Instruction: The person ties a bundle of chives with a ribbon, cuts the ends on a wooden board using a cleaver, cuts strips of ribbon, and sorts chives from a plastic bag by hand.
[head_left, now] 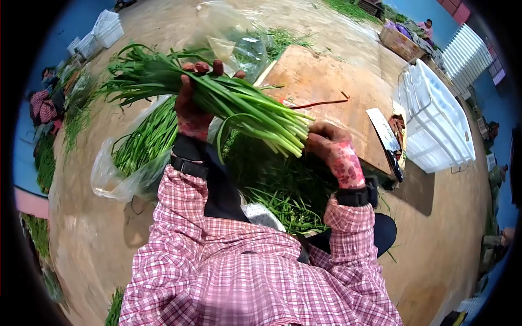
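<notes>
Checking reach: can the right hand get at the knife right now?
Probably yes: the right hand, at the stem ends, looks unobstructed; the knife lies at the board's right edge, handle toward the person.

No text, label, brand, number or sign is appearing in legible form in the head view. Any fine marking is showing too small or too blurred to read.
</notes>
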